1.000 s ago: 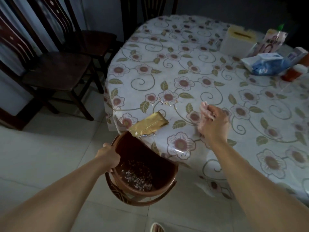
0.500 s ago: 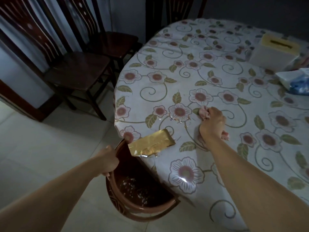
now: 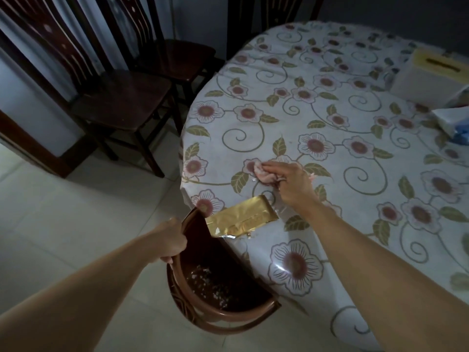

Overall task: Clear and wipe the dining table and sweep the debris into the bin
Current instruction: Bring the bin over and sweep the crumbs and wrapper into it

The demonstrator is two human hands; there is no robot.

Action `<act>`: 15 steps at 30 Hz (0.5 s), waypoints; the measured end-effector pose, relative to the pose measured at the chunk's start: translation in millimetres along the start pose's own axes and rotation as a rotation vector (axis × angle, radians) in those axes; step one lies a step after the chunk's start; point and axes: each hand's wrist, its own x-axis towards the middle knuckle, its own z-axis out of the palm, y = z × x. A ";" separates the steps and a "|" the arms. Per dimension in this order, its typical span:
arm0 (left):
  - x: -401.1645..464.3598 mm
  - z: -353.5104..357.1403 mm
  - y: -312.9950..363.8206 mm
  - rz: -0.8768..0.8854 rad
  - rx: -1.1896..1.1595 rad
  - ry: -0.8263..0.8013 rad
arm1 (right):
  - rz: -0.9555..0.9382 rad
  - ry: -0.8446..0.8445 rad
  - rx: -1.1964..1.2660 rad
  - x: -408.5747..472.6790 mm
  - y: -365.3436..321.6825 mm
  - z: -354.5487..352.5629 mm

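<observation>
Dim room, tablecloth [image 3: 330,102] glare, wide-angle edge bending

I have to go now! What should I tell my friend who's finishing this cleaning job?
Left hand grips the rim of the round brown plastic bin, held under the table edge.
Right hand presses a crumpled pink cloth on the flowered tablecloth.
Done: crumbs already in the bin.
Left: sweep the gold foil wrapper at the edge and nearby bits into the bin, then wipe the rest.
</observation>
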 end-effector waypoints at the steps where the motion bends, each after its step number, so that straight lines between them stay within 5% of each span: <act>1: 1.5 0.5 -1.9 0.008 -0.008 -0.003 | -0.010 -0.011 0.005 -7.0 -3.9 3.6; 15: -2.6 -3.8 -28.8 0.109 -0.053 0.030 | 0.089 0.056 0.031 -101.0 -63.4 66.6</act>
